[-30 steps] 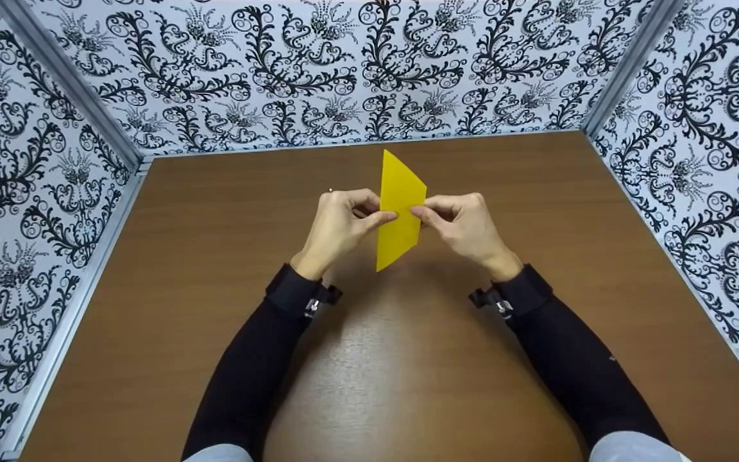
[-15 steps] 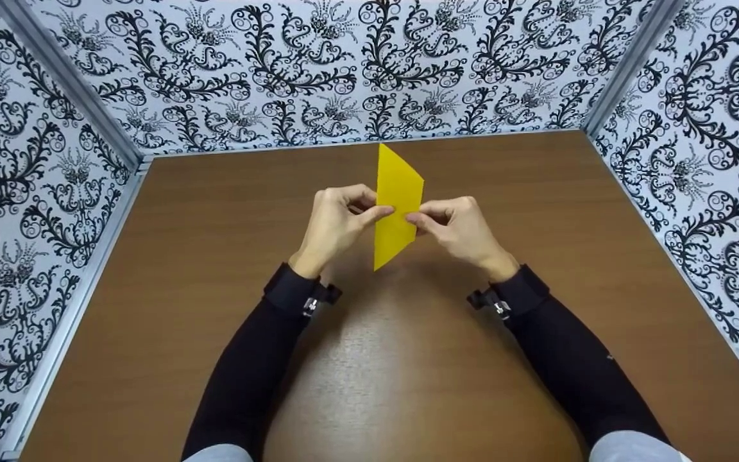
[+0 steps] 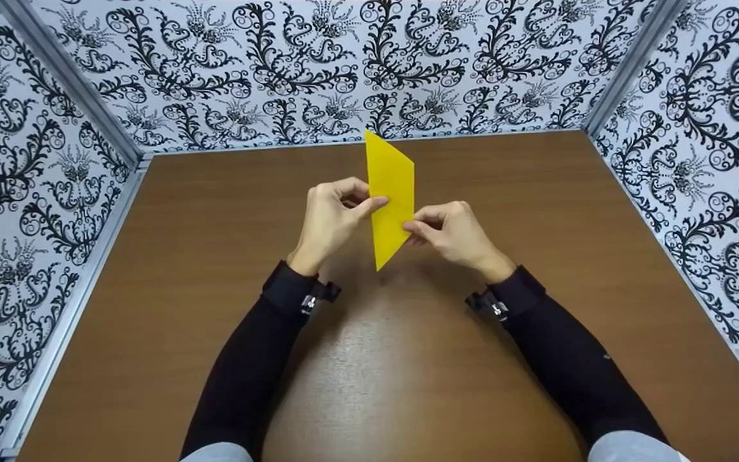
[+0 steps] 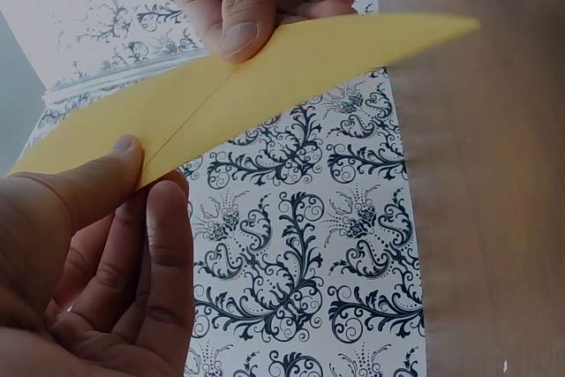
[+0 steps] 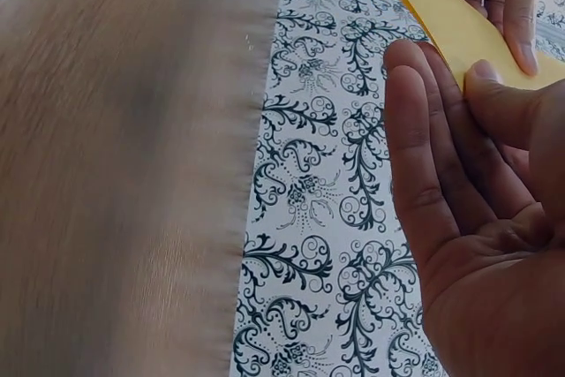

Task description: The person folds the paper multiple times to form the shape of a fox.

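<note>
Yellow paper (image 3: 396,186): trapezoid, thin line across one face. Left hand (image 3: 334,218) pinches long edge; right hand (image 3: 462,236), short edge.

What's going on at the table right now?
A person is holding up a folded yellow paper over the brown table. The left hand pinches its long edge near the middle; the right hand pinches the opposite side, near the lower corner. The left wrist view shows a straight line across the paper between the two thumbs, probably a crease or a folded edge.
</note>
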`<state>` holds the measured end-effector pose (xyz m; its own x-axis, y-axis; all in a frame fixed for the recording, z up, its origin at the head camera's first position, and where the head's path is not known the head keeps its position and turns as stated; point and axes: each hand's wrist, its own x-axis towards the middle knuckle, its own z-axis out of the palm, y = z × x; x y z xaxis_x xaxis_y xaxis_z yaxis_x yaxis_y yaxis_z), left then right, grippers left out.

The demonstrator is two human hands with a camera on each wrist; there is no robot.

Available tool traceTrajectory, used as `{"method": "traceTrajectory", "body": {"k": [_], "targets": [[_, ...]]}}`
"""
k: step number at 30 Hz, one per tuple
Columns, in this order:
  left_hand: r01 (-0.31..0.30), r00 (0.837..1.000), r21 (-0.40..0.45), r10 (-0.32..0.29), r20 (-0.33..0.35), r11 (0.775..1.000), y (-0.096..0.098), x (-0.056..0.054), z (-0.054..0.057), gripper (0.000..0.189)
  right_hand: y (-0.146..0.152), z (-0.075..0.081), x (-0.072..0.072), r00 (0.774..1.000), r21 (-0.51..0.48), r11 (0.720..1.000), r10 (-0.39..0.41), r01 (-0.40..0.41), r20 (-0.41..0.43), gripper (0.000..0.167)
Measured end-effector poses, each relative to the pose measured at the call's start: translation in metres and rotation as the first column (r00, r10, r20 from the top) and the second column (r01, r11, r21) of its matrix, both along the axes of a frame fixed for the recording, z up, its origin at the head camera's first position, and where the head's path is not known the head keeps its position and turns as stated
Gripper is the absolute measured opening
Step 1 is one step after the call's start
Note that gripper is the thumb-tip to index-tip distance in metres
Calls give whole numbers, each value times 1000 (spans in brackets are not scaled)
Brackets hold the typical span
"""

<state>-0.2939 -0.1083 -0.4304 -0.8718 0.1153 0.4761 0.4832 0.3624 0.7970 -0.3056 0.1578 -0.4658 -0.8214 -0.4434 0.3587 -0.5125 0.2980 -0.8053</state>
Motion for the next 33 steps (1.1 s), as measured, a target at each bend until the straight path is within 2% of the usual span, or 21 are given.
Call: {"method": "traceTrajectory", "body": {"k": [7,11,16,22,27,33], "targets": [[-15,1000,2,15,25,1000,1,-1,-1,19,-2,-2,-2,999,-7,1000,10,-9,33,14],[-21,999,-13,22,35,1000,1,-1,-1,19,-1,-2,-3,999,29,1000,4,-5,40,15],[-20,998,-47,23,50,999,0,-1,0,20,2,2,-3,999,66,997,-36,37,-8,20],[-10,997,-117,19,75,993,-1,-1,0,22,9,11,-4,995,20,995,-99,99,-21,26],[5,996,-227,16,91,974,0,0,0,24,15,18,-5,991,-30,991,-135,134,-18,28],[50,989,-355,4,150,933,1,2,-3,25,24,22,-8,986,-80,984,-164,160,-36,32]]}}
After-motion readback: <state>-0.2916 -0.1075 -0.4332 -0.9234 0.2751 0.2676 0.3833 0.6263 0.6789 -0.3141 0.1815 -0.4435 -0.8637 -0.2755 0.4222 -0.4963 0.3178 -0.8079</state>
